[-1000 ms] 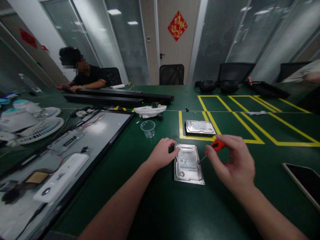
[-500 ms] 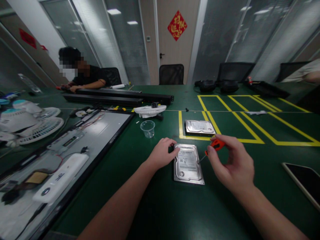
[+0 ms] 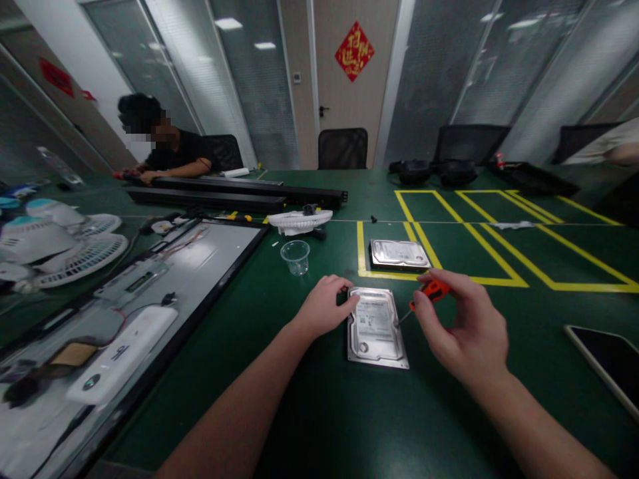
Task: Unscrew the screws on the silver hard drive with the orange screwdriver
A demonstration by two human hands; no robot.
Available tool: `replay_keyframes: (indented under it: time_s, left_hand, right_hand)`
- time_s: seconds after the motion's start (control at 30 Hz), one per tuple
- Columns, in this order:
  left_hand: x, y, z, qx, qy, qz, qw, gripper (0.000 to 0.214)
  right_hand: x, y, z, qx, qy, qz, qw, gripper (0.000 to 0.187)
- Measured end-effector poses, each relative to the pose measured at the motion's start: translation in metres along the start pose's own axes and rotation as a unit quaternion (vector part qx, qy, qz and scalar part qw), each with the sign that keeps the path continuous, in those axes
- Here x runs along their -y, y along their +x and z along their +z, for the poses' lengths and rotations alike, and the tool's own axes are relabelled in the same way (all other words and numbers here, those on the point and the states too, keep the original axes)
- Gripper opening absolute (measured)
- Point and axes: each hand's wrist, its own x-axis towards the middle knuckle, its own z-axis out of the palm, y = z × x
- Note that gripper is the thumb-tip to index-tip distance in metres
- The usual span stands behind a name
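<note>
A silver hard drive (image 3: 377, 329) lies flat on the green table, its labelled face up. My left hand (image 3: 327, 303) grips its upper left corner, the thumb on the top face and the fingers along the far edge. Between the thumb and fingers of my right hand (image 3: 464, 322) is a screwdriver with an orange handle (image 3: 433, 293). Its thin shaft slants down to the drive's right edge, and the tip is at or touching that edge; what lies under the tip is too small to make out. A second hard drive (image 3: 399, 253) rests just beyond, inside yellow tape.
A clear plastic cup (image 3: 295, 258) stands left of the drive, near a white fan part (image 3: 299, 221). An opened flat panel (image 3: 200, 249) fills the left, with a white device (image 3: 122, 356) on it. A phone (image 3: 609, 362) lies at right. A person (image 3: 174, 150) sits across the table.
Almost nothing differs. Both hands, the screwdriver and the hard drive keep their places; the person across the table has turned the head slightly.
</note>
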Motion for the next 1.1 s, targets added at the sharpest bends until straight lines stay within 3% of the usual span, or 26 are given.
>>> replay_keyframes:
  time_s: [0.33, 0.67, 1.1]
  left_hand:
    - [0.0, 0.0, 0.0, 0.001, -0.003, -0.002, 1.0, 0.023]
    - [0.0, 0.0, -0.001, 0.004, -0.006, -0.004, 1.0, 0.023]
    - [0.001, 0.0, 0.001, -0.002, -0.004, 0.001, 1.0, 0.024]
  right_hand:
    - [-0.003, -0.006, 0.003, -0.001, 0.043, 0.069, 0.997, 0.065]
    - [-0.001, 0.005, 0.0, -0.015, -0.013, -0.028, 0.999, 0.056]
    - [0.003, 0.005, -0.002, 0.0, 0.013, -0.015, 1.0, 0.053]
